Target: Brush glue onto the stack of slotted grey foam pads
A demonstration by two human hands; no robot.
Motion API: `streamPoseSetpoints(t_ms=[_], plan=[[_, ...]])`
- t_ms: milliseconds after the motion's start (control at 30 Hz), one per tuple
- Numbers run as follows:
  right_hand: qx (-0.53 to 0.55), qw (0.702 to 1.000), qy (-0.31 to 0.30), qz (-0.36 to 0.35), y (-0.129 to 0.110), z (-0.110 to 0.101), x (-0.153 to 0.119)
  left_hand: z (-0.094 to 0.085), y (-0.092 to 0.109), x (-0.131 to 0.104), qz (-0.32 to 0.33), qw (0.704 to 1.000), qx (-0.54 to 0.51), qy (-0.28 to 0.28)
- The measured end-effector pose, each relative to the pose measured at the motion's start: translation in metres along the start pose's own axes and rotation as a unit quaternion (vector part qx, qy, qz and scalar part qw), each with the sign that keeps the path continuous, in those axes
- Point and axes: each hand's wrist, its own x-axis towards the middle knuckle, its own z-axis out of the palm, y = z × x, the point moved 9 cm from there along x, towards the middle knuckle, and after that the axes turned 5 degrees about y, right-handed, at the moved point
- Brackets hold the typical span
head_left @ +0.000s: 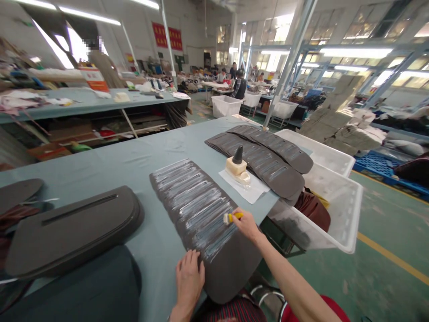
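My right hand (247,225) is closed round a small brush (229,218) with a yellow handle and pale bristles. Its bristles touch a stack of dark grey rounded panels (231,268) on the table, whose overlapping edges form rows streaked with a wet whitish coating. The near rounded end of the top panel is uncoated. At the left edge of that stack rests my left hand (190,273), fingers extended and holding nothing. Beyond the stack, a cream block-shaped container (236,166) with a black cone-shaped top stands on a white sheet (252,189), whitish paste beside it.
More fanned grey panels (268,156) lie at the table's far right. Thicker slotted grey pieces (77,228) sit on the left. White plastic bins (351,214) adjoin the right edge, one holding brown material (315,208). A metal post (284,67) rises behind; people work farther back.
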Motion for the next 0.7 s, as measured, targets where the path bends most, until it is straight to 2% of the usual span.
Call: streamPoseSetpoints(t_ms=[67,167,233,300,400,500,600,700], plan=[[-0.005,1.0,0.0,0.011,0.001,0.003,-0.005,-0.001,-0.001,0.001,-0.009,1.0,-0.014,-0.003],[-0.047,0.995,0.076,0.044,0.013,-0.018,0.004,-0.003,-0.006,0.007,-0.043,0.998,-0.053,-0.017],[-0.052,0.992,0.11,0.031,0.015,-0.027,0.017,-0.003,-0.019,0.015,-0.095,0.992,-0.081,-0.028],[-0.044,0.993,0.107,0.003,0.013,-0.023,0.029,-0.005,-0.039,0.026,-0.159,0.982,-0.101,-0.02],[-0.066,0.997,0.037,-0.031,0.013,0.008,0.042,-0.005,-0.077,0.043,-0.271,0.957,-0.108,0.006],[-0.12,0.991,-0.055,-0.023,0.024,0.049,0.048,0.002,-0.107,0.055,-0.383,0.92,-0.086,0.008],[-0.143,0.985,-0.094,-0.024,0.028,0.079,0.05,0.01,-0.116,0.069,-0.418,0.905,-0.083,0.017],[-0.155,0.984,-0.089,-0.001,0.029,0.093,0.053,0.02,-0.118,0.08,-0.422,0.9,-0.111,0.025]])
